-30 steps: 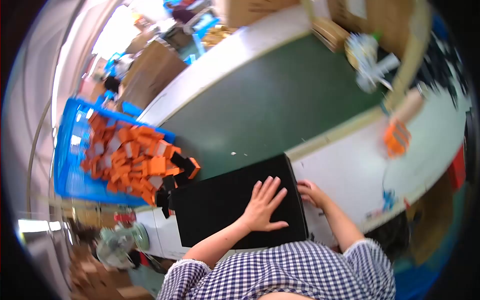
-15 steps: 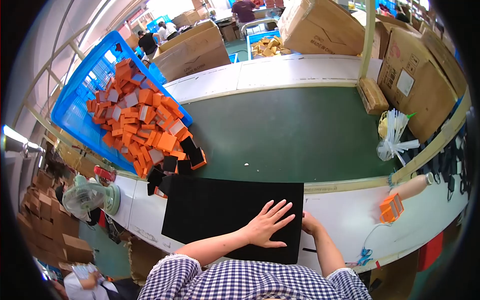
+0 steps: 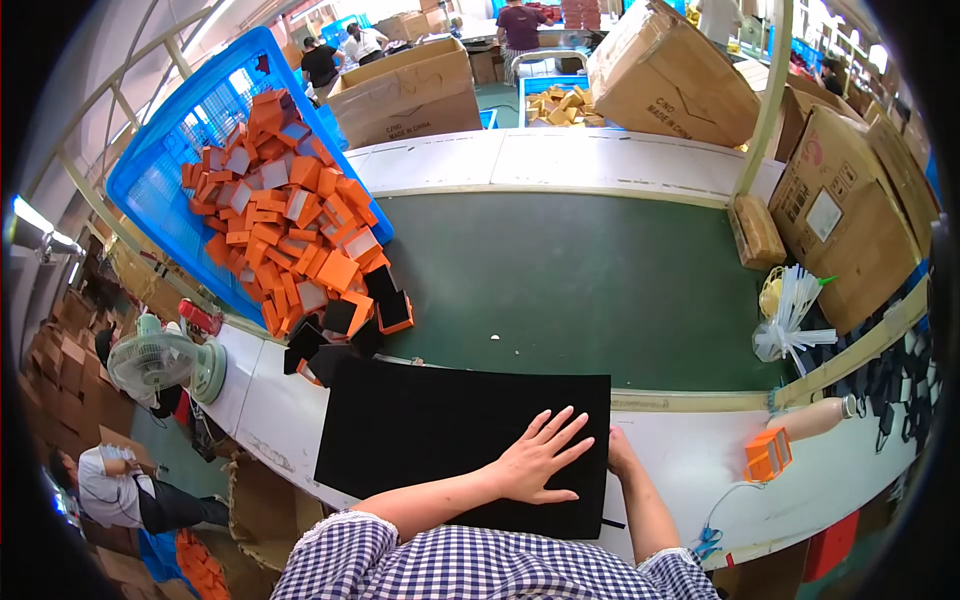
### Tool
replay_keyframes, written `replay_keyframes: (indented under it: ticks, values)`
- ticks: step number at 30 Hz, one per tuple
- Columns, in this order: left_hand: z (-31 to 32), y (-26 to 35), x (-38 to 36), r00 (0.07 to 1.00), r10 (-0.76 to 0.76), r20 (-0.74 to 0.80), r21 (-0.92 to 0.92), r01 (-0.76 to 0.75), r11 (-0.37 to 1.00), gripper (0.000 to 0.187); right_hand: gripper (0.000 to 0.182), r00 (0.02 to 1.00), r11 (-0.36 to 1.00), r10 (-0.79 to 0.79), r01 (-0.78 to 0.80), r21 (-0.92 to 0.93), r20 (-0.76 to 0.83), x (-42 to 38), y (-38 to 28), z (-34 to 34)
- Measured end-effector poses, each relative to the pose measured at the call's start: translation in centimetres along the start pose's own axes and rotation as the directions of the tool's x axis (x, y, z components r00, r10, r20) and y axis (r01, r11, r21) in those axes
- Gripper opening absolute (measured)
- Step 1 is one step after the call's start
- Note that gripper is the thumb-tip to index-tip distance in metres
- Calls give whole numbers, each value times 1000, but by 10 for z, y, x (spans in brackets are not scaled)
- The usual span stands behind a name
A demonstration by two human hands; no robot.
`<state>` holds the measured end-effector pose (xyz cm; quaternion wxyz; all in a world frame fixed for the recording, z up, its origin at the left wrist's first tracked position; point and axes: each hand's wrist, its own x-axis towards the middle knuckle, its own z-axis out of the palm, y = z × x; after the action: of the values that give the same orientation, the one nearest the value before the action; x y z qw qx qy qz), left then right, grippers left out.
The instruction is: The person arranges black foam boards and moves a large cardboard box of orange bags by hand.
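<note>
Sheet, black, one (image 3: 400,420), lies at the near side; left hand (image 3: 540,466) flat on it, fingers spread. Right hand (image 3: 621,452), one, at its right edge; finger state cannot be told. Blue crate (image 3: 165,190), one, left: orange boxes (image 3: 335,270), uncountable. Far tilted carton (image 3: 670,75) reads "MADE IN CHINA".

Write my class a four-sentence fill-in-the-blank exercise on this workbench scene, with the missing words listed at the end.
1. The left hand, its fingers spread, rests on a flat piece whose colour is ____.
2. As the wearer sees it, the right hand is at that piece's ____ edge.
3. Most of the small boxes heaped in the blue crate are coloured ____.
4. The bottle is not upright; it lies on its ____.

Missing words: black; right; orange; side.
</note>
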<state>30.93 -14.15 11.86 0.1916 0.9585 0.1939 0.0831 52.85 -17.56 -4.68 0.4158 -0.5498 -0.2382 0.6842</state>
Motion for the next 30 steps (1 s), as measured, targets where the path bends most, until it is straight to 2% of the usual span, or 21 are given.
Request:
replay_keyframes:
  ticks: [3, 5, 6, 10, 11, 13, 14, 16, 17, 18, 19, 21, 22, 23, 24, 25, 26, 27, 28, 29, 30]
  values:
    - [1, 3, 7, 1000, -8, -30, -7, 8, 1000, 86, 36, 998, 997, -53, 55, -47, 36, 5, -4, -4]
    - [0, 4, 9, 1000, -18, -9, 18, 18, 1000, 88, 41, 993, 991, -97, 91, 96, 61, -1, -13, 11]
    - [-4, 7, 12, 1000, -30, 2, 11, 30, 999, 89, 45, 996, 984, -8, -8, 176, 90, 1, -17, 11]
    - [-12, 2, 48, 995, -91, -31, 32, 92, 995, 92, 37, 995, 984, -103, 100, 150, 14, 10, 9, 5]
    - [-2, -4, 51, 990, -139, -31, 60, 141, 988, 93, 31, 998, 994, -67, 65, 90, 17, 9, 11, -2]
    - [2, -3, 51, 990, -127, -60, 64, 131, 989, 94, 29, 977, 932, -215, 203, -299, -8, -3, -3, -3]
    - [3, -7, 52, 991, -124, -51, 62, 127, 990, 94, 29, 977, 935, -211, 198, -293, -14, 4, -1, -8]
    - [0, -6, 49, 990, -135, -44, 24, 136, 990, 93, 32, 947, 803, -319, 247, -542, -42, 0, 8, -12]
    - [0, -7, 50, 991, -134, -32, 11, 134, 991, 93, 35, 936, 776, -346, 245, -581, -69, -3, 8, -10]
    - [0, -7, 51, 990, -141, -16, 12, 142, 990, 94, 36, 945, 817, -325, 261, -514, -38, 3, 16, -12]
    - [1, -8, 53, 990, -142, 4, 11, 142, 990, 95, 39, 937, 883, -341, 294, -367, -70, 6, 16, -2]
    - [1, -8, 59, 987, -157, 33, 23, 156, 987, 97, 41, 890, 835, -453, 404, -373, -51, 28, 28, 1]
    - [4, -7, 60, 986, -162, 40, 33, 161, 986, 97, 41, 914, 895, -397, 366, -253, -82, 28, 14, 7]
    - [5, -7, 61, 985, -169, 39, 45, 167, 985, 97, 38, 931, 908, -360, 332, -256, -69, 36, 20, 4]
    - [7, -7, 61, 982, -180, 57, 55, 177, 983, 97, 36, 953, 919, -295, 261, -296, -74, 18, -6, 7]
    - [7, -6, 61, 981, -174, 80, 71, 168, 983, 98, 32, 912, 854, -382, 288, -433, -147, 17, 9, -1]
    - [4, -7, 61, 976, -187, 108, 73, 180, 981, 99, 31, 872, 835, -397, 216, -505, -284, 0, 8, -11]
    - [3, -9, 63, 971, -204, 123, 84, 195, 977, 99, 25, 883, 974, -95, -13, -225, -460, -20, 15, -37]
    - [6, -10, 64, 970, -218, 105, 74, 211, 975, 97, 19, 845, 999, 24, 3, 51, -534, -46, 17, -64]
    - [10, -9, 66, 973, -207, 102, 89, 199, 976, 99, 14, 816, 988, 40, 54, 145, -577, -61, 29, -74]
    - [12, -8, 68, 973, -207, 106, 91, 198, 976, 100, 14, 830, 963, 18, 136, 233, -558, -63, 26, -65]
